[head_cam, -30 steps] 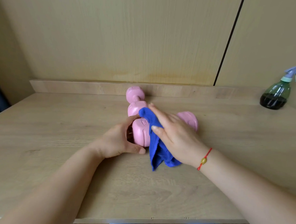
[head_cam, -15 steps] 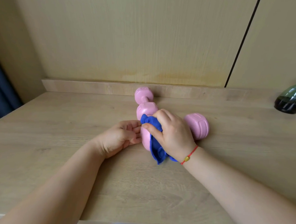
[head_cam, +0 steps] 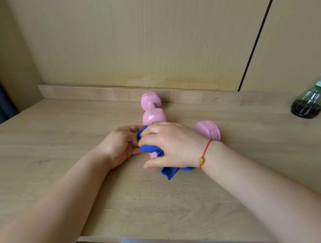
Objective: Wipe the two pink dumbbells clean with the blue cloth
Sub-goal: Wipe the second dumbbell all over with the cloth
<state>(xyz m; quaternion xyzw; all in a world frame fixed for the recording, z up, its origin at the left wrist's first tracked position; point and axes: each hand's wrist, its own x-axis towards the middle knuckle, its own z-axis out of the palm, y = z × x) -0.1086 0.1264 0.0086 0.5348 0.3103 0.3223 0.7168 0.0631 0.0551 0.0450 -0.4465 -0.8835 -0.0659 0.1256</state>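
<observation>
While right hand (head_cam: 173, 145) grips cloth (head_cam: 149, 148), dumbbell (head_cam: 207, 130) (half-hidden)

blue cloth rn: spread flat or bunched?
Bunched. The right hand grips the blue cloth crumpled over one end of the near dumbbell; one corner trails onto the table.

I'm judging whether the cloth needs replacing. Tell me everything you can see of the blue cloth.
The blue cloth is bright, soft, fleecy-looking fabric, bunched over the near end of a pink dumbbell lying on the table. The right hand grips it from above, hiding much of it; the left hand, holding that dumbbell, touches its left edge. A stitched corner trails from under the right hand onto the table.
</observation>
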